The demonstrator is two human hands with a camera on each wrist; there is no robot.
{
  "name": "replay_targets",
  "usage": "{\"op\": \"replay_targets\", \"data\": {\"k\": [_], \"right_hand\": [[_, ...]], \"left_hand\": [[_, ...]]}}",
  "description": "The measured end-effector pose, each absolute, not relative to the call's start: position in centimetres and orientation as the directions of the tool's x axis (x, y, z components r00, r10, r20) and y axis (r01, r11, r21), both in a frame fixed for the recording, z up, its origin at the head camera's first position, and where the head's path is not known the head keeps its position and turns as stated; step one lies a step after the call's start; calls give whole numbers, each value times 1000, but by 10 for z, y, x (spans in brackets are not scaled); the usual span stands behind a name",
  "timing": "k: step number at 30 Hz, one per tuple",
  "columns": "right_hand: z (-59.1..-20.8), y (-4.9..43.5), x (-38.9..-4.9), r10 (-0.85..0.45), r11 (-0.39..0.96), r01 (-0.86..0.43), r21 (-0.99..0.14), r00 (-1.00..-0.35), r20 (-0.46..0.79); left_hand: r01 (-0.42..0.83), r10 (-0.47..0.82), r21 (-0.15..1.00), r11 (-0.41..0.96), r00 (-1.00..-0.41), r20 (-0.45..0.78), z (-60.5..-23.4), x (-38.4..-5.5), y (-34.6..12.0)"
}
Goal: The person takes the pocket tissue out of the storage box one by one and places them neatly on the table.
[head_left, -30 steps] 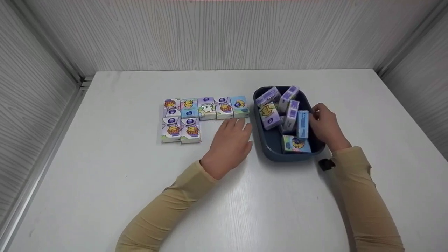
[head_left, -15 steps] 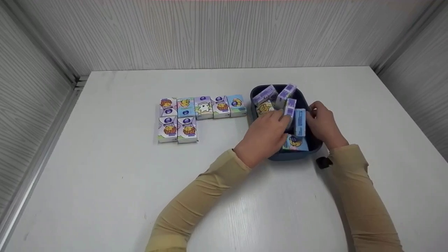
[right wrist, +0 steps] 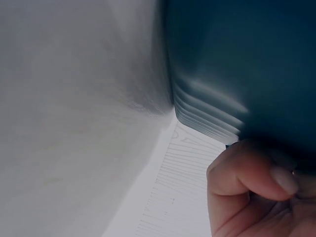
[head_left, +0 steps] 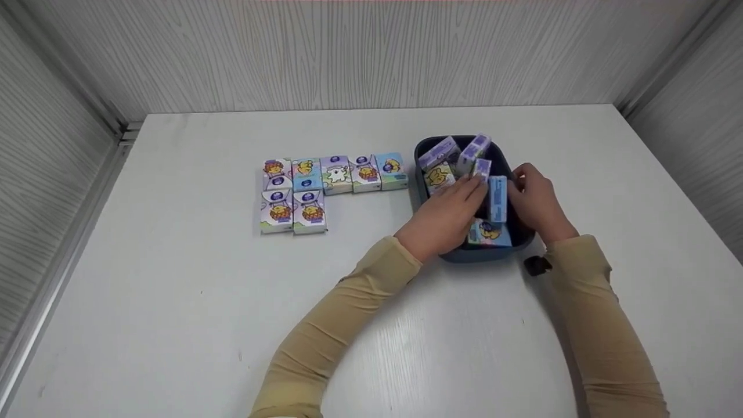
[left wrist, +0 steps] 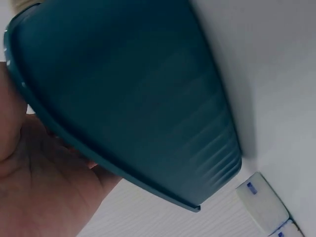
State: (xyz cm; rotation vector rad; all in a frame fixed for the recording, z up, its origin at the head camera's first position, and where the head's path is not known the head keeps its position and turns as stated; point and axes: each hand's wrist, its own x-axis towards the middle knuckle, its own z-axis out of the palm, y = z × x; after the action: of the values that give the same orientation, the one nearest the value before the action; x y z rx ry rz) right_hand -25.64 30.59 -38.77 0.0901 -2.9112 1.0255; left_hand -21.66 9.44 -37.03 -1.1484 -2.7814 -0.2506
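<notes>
A dark blue plastic bin point(head_left: 479, 255) holds several small cartoon-printed packs, among them a blue pack standing on edge point(head_left: 497, 199) and a blue pack lying flat point(head_left: 489, 233). My left hand point(head_left: 444, 217) reaches over the bin's left rim. Its fingers grip an upright purple-and-white pack point(head_left: 482, 168), whose lower part they hide. At the right rim, my right hand point(head_left: 540, 203) holds the bin with bent fingers. The left wrist view shows the palm point(left wrist: 49, 182) beside the bin's outer wall point(left wrist: 123, 98). Curled fingers point(right wrist: 247, 173) meet the bin in the right wrist view.
Left of the bin, several packs lie flat in a joined row point(head_left: 336, 174). Two more packs point(head_left: 293, 212) touch the row's left end from the front. The white table point(head_left: 174, 325) meets a wood-grain panel point(head_left: 371, 55) behind, with side walls left and right.
My left hand has moved right from the table beside the row into the bin and taken hold of the upright purple-and-white pack. My right hand stays at the rim.
</notes>
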Motion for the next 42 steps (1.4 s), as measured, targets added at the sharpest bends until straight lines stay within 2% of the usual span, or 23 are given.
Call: {"op": "replay_targets", "data": {"k": [4, 9, 15, 23, 26, 34, 42], "right_hand": [[-388, 305, -257, -38, 782, -87, -617, -995, 91], [-390, 305, -257, -50, 776, -111, -620, -992, 115], [-391, 305, -256, -57, 781, -114, -615, -992, 111], [-391, 305, -257, -54, 779, -109, -618, -993, 106], [-391, 305, -256, -57, 773, -102, -626, -994, 92], [-389, 306, -255, -60, 774, -98, -626, -995, 82], [-389, 306, -256, -58, 779, -98, -620, -995, 84]], "left_hand": [[699, 674, 123, 704, -713, 195, -372, -219, 97], [667, 631, 212, 714, -744, 220, -372, -221, 101], [637, 558, 299, 711, -769, 311, -375, -221, 102], [548, 433, 502, 669, -837, 335, -376, -222, 101], [522, 409, 519, 677, -853, 323, -379, -223, 102], [494, 377, 472, 730, -868, 324, -383, -223, 105], [487, 332, 556, 674, -872, 361, -380, -222, 101]]}}
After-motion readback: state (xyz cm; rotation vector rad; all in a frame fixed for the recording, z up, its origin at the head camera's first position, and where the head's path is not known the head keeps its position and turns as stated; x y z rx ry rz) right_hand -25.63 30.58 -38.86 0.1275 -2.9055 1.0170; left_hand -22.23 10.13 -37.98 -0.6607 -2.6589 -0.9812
